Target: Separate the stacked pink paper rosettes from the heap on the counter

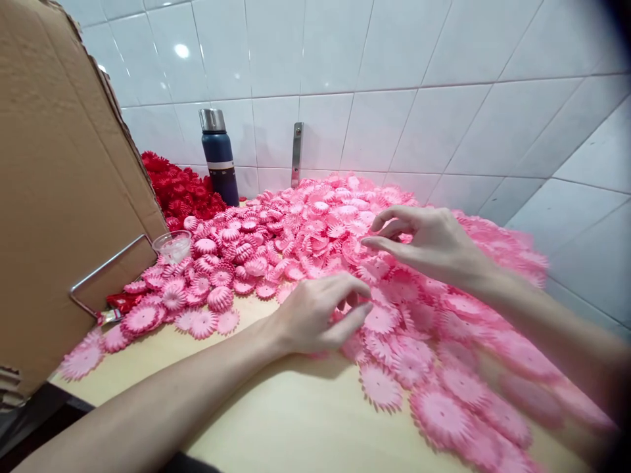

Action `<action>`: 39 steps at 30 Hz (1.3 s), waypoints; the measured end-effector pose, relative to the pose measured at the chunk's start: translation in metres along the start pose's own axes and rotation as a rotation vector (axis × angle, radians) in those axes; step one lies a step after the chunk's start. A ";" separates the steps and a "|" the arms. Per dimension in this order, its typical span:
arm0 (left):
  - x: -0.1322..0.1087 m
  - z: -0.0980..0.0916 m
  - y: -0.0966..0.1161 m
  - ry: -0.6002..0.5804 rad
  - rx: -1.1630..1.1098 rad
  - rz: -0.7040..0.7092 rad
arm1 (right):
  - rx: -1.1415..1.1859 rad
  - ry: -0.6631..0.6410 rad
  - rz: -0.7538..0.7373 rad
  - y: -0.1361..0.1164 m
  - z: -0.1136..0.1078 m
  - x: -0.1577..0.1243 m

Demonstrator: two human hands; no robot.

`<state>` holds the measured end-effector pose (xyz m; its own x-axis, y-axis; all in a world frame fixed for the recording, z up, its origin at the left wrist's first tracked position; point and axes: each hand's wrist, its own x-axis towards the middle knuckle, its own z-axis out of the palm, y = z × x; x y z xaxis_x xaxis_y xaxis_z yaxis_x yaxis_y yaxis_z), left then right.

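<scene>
My left hand (pixel 323 312) hovers over the table at the near edge of a heap of pink scalloped discs (pixel 379 318). Its fingers curl loosely, thumb and index tips slightly apart, with nothing visible between them. Farther back and to the right, my right hand (pixel 426 240) reaches over the heap. A gap shows between its thumb and bent fingers, and the thumb tip is close to a pale pink disc (pixel 351 251). The discs look thin, with notched edges and a small centre hole. Whether the right fingertips touch one is hard to tell.
Puffier pink rosettes (pixel 220 299) spread at left around a clear plastic cup (pixel 172 246). Behind are a dark blue bottle (pixel 220 161) and red pieces (pixel 180 190). A cardboard box (pixel 73 197) with a metal wire handle (pixel 111 263) stands left. A tiled wall (pixel 384 125) bounds the back.
</scene>
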<state>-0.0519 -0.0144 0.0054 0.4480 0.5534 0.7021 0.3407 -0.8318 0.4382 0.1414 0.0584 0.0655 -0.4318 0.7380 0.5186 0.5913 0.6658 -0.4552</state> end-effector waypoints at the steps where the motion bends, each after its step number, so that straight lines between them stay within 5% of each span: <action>1: 0.000 0.000 0.001 0.002 0.011 -0.013 | 0.006 0.006 -0.016 -0.001 0.001 0.000; 6: 0.003 -0.003 -0.002 0.153 -0.076 -0.284 | 0.283 -0.200 -0.021 -0.014 0.011 -0.005; 11: 0.007 -0.006 -0.006 0.177 -0.179 -0.416 | 0.424 -0.338 0.019 -0.023 0.021 -0.008; 17: 0.009 -0.007 -0.005 0.117 -0.164 -0.362 | 0.379 -0.347 -0.002 -0.028 0.018 -0.009; 24: 0.006 -0.005 -0.010 0.116 -0.048 -0.478 | 0.183 -0.462 -0.060 -0.036 0.008 -0.008; 39: 0.006 -0.005 -0.009 0.151 -0.100 -0.357 | 0.187 -0.310 -0.087 -0.033 0.012 -0.008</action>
<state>-0.0564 -0.0035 0.0080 0.1866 0.8023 0.5669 0.3678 -0.5922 0.7170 0.1168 0.0315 0.0675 -0.6777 0.6569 0.3304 0.4208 0.7150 -0.5583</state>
